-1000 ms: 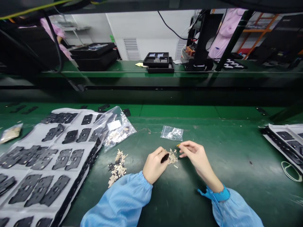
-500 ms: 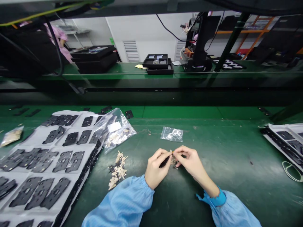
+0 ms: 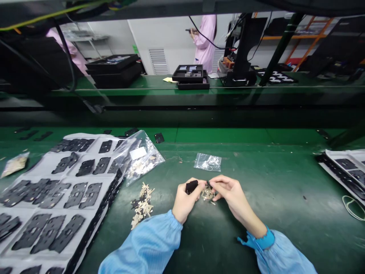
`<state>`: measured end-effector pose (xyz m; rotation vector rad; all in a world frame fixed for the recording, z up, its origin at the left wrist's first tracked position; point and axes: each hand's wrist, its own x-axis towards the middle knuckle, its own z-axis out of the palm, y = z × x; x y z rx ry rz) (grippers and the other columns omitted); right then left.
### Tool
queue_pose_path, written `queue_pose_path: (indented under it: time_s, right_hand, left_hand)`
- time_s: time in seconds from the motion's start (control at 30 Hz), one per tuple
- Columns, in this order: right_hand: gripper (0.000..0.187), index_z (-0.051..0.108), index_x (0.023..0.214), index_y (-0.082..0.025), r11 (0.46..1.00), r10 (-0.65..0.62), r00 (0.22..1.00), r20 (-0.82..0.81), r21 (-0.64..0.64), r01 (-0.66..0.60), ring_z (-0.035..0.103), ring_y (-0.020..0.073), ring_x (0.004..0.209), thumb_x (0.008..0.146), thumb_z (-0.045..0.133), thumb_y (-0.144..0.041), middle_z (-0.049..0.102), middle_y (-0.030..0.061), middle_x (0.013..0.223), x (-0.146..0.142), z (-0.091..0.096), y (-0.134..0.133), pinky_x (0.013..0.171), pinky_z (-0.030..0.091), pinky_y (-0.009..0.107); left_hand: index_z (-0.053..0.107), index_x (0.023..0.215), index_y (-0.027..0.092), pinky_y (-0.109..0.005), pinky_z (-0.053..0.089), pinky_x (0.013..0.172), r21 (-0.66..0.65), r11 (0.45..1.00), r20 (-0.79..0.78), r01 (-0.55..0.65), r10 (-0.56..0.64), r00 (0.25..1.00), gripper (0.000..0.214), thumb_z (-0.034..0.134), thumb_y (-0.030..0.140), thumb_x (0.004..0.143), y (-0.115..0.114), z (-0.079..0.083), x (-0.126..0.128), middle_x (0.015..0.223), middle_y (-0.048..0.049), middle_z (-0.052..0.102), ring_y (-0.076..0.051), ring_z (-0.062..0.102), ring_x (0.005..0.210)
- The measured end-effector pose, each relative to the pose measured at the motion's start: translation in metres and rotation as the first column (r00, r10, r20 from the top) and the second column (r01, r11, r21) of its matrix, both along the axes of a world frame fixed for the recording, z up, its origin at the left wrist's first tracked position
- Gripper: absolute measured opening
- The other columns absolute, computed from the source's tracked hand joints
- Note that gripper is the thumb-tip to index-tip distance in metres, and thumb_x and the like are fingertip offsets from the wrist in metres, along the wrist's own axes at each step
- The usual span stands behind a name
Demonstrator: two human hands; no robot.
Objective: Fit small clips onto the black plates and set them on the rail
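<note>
My left hand [image 3: 186, 198] is closed around a flat black plastic plate [image 3: 191, 186], whose dark face shows between thumb and fingers. Close to it on the right, my right hand [image 3: 228, 190] has thumb and fingertips pinched together at the plate's end; whatever sits in that pinch is too small to name. Below the fingertips, a small pile of metallic pieces [image 3: 207, 193] lies on the green bench. Left of my left hand is a bigger heap of beige and black strips [image 3: 143, 205]. A small clear zip bag [image 3: 208, 162] rests beyond my hands.
A white compartment tray [image 3: 95, 217] with several black plates fills the left side. A clear bag of small parts [image 3: 142, 160] overlaps its edge. Another tray [image 3: 342, 167] and a pale rubber band [image 3: 352, 208] lie at right. A person in pink [image 3: 205, 42] stands behind the bench.
The black plate has turned in my left hand, showing more of its face. My fingertips remain close together. A person in pink has appeared in the background.
</note>
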<state>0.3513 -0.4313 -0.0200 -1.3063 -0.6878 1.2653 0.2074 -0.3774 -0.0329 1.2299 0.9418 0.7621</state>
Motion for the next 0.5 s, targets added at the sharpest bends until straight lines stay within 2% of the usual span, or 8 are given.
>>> queue_pose_path:
  time_s: [0.17, 0.3, 0.4, 0.5]
  right_hand:
    - [0.029, 0.066, 0.080, -0.013, 0.999, 0.032, 0.997, -0.066, -0.013, -0.033, 0.057, 0.0109, 0.054, 0.068, 0.072, -0.038, 0.061, 0.0014, 0.063, -0.0011, -0.0043, -0.0004, 0.046, 0.052, 0.020]
    - [0.025, 0.065, 0.073, -0.014, 0.999, -0.032, 0.999, 0.018, 0.024, 0.032, 0.054, 0.0110, 0.055, 0.067, 0.073, -0.037, 0.058, 0.0006, 0.066, -0.0033, -0.0059, 0.0003, 0.043, 0.051, 0.020]
    - [0.023, 0.064, 0.071, -0.015, 0.990, -0.133, 0.990, 0.051, 0.064, 0.129, 0.052, 0.0113, 0.058, 0.066, 0.074, -0.035, 0.057, 0.0006, 0.071, -0.0043, -0.0048, 0.0004, 0.040, 0.049, 0.019]
    - [0.020, 0.065, 0.074, -0.015, 0.992, -0.121, 0.992, -0.029, 0.026, 0.122, 0.050, 0.0107, 0.057, 0.068, 0.072, -0.033, 0.055, 0.0005, 0.067, -0.0045, -0.0004, -0.0016, 0.039, 0.048, 0.018]
  left_hand:
    - [0.066, 0.083, 0.011, -0.020, 0.028, 0.047, -0.100, 0.993, 0.106, 0.065, -0.055, 0.993, 0.025, 0.062, 0.035, 0.078, -0.0036, -0.0039, 0.0016, 0.055, 0.0042, 0.043, -0.006, 0.036, 0.049]
    - [0.064, 0.087, 0.011, -0.019, 0.031, 0.047, -0.130, 0.988, 0.122, 0.082, -0.066, 0.990, 0.022, 0.061, 0.031, 0.078, -0.0044, -0.0024, 0.0025, 0.052, 0.0048, 0.044, -0.006, 0.039, 0.047]
    - [0.055, 0.092, 0.016, -0.020, 0.034, 0.043, -0.225, 0.974, 0.204, 0.002, 0.045, 0.978, 0.018, 0.056, 0.024, 0.076, -0.0028, -0.0008, 0.0018, 0.058, 0.0045, 0.053, -0.006, 0.045, 0.042]
    - [0.047, 0.078, 0.018, -0.022, 0.041, 0.043, -0.304, 0.949, 0.243, -0.083, 0.162, 0.957, 0.009, 0.050, 0.018, 0.070, 0.0021, -0.0008, -0.0007, 0.059, 0.0041, 0.057, -0.011, 0.053, 0.042]
